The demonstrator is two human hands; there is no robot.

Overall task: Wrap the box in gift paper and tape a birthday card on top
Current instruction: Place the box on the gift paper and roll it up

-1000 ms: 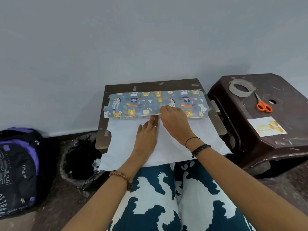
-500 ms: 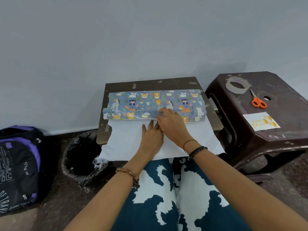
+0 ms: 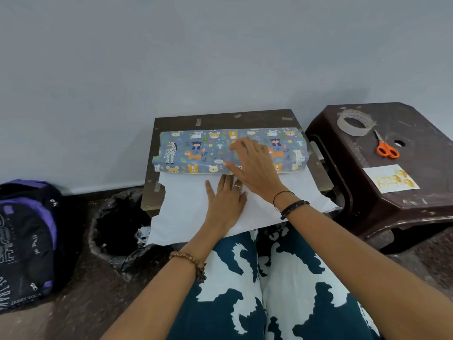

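In front of you a small dark table carries the gift paper, its white underside spread toward your lap and its animal-print side folded over what seems to be the box. To your right, a dark brown stool holds a tape roll, orange scissors and a birthday card. On the floor to your left sit a backpack and a black-lined bin.

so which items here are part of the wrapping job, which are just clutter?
Job: gift paper over the box, left hand, right hand, tape roll, scissors, birthday card.
Lying about: backpack, bin.
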